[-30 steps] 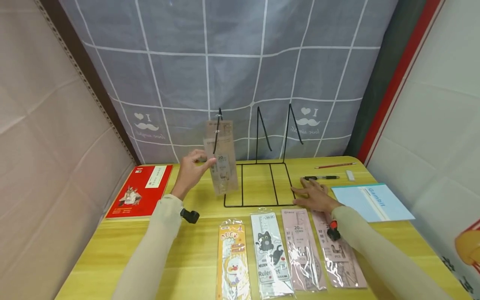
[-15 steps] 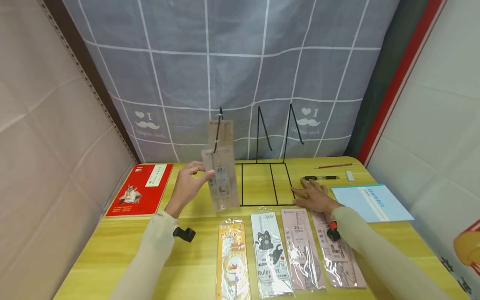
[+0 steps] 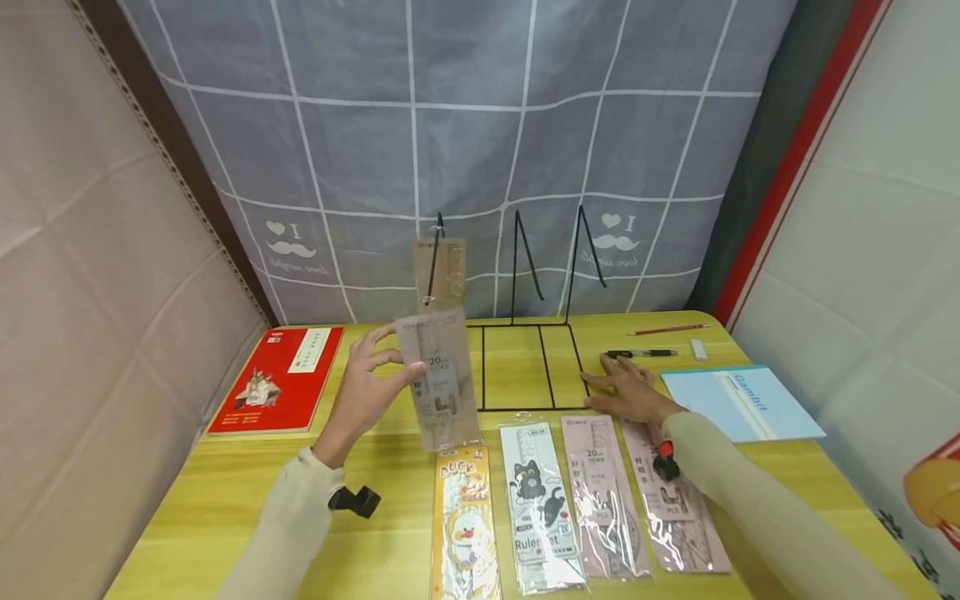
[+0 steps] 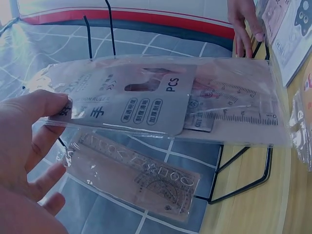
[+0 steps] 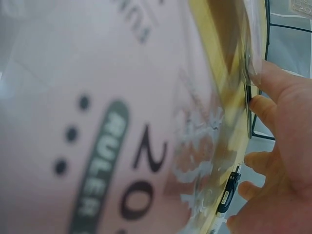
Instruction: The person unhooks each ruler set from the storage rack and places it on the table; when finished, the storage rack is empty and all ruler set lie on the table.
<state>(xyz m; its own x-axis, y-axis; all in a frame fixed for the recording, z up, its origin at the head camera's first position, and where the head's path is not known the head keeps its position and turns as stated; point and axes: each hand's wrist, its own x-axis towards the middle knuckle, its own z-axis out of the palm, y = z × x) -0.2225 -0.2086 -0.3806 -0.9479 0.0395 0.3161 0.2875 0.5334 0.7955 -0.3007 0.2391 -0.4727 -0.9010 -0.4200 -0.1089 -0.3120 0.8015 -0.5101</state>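
Note:
My left hand (image 3: 366,390) pinches a pink packaged ruler set (image 3: 442,396) by its left edge, thumb in front. It is held up before the black wire display rack (image 3: 547,367), its lower end overlapping the duck packet in the head view. A second pink ruler set (image 3: 450,267) hangs on the rack's left hook; it also shows below the held packet in the left wrist view. My right hand (image 3: 628,393) rests at the rack's front right corner with fingers spread, beside a black pen (image 3: 647,353). The right wrist view has a pink packet (image 5: 112,122) very close and blurred.
In front lie a yellow duck ruler set (image 3: 467,525), a white cat ruler set (image 3: 538,500) and two more pink sets, one (image 3: 606,500) beside the other (image 3: 686,533). A red book (image 3: 262,383) is left; a blue notebook (image 3: 720,408), eraser (image 3: 698,349) and pencil (image 3: 667,330) are right.
My left hand has drawn the pink ruler set down and toward me, away from the left hook and the set hanging there. My right hand has stayed in place.

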